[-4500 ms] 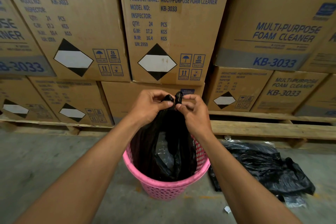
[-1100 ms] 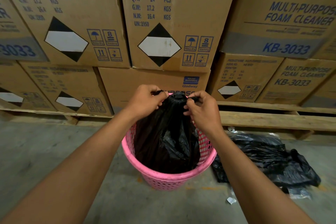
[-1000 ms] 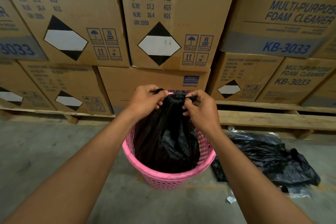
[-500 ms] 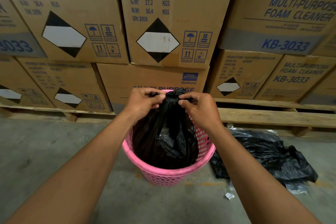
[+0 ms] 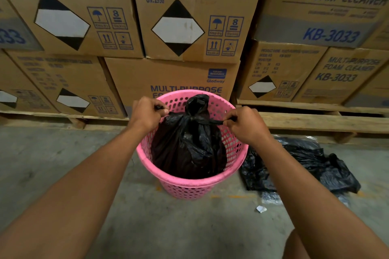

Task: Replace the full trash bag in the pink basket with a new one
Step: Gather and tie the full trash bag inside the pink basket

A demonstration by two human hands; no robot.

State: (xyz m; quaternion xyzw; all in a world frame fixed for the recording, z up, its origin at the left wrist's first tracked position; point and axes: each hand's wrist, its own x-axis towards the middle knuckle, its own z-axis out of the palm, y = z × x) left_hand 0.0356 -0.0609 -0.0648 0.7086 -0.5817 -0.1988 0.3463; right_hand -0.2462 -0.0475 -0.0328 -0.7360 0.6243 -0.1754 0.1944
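Inside the round pink perforated plastic basket (image 5: 190, 181), a full black plastic trash bag (image 5: 187, 149), neck gathered into a knot with a tuft poking up above it. Clamped on the twisted tail left of the knot, the left hand (image 5: 147, 114); clamped on the tail to its right, the right hand (image 5: 246, 126); fists apart, tails stretched taut between them over the basket's mouth. Basket upright on grey concrete floor (image 5: 52, 164). Just beside it on the right, a crumpled heap of loose black plastic bags (image 5: 315, 164); near that, a small white paper scrap (image 5: 261, 209). Behind, wooden pallets (image 5: 315, 122) stacked with brown cardboard cartons (image 5: 172, 78) printed "MULTI-PURPOSE FOAM CLEANER".
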